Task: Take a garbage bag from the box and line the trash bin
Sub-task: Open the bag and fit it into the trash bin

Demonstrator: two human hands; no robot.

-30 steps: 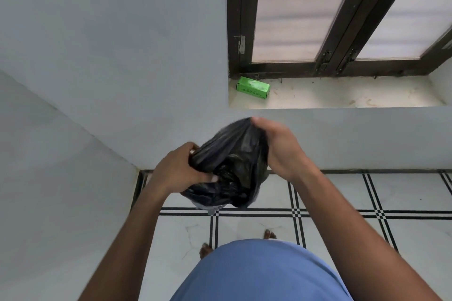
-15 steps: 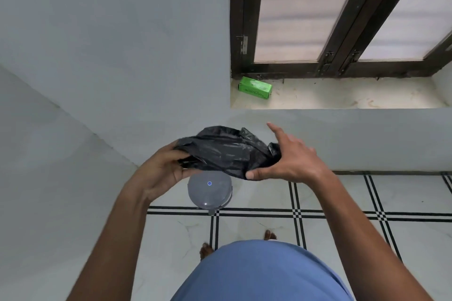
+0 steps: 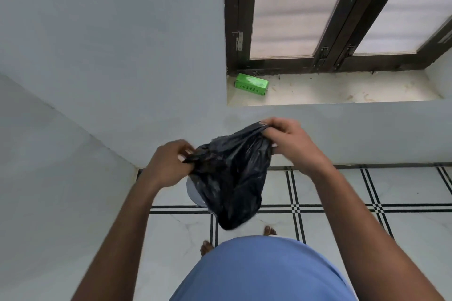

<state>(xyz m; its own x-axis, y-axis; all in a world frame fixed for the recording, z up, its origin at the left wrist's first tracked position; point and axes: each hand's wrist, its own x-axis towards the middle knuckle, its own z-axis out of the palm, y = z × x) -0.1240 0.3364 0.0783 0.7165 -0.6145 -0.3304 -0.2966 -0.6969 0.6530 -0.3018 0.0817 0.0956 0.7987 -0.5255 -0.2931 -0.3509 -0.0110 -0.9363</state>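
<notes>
My left hand [image 3: 168,166] and right hand [image 3: 288,139] each pinch an edge of the crumpled black plastic garbage bag [image 3: 232,178], fingers curled tight on the film, and it hangs between them above the round grey trash bin [image 3: 192,189], which it mostly hides. The green cardboard box [image 3: 251,84] lies well apart on the window sill [image 3: 342,90]. I think the thin plastic could tear if I pull unevenly, or I may have gripped both layers and the mouth won't open.

Window sill [image 3: 342,94]: pale stone, holds green box [image 3: 251,84] at left end | Floor [image 3: 342,193]: white tiles, black lines; grey trash bin [image 3: 192,190], bare feet [image 3: 206,247]
</notes>
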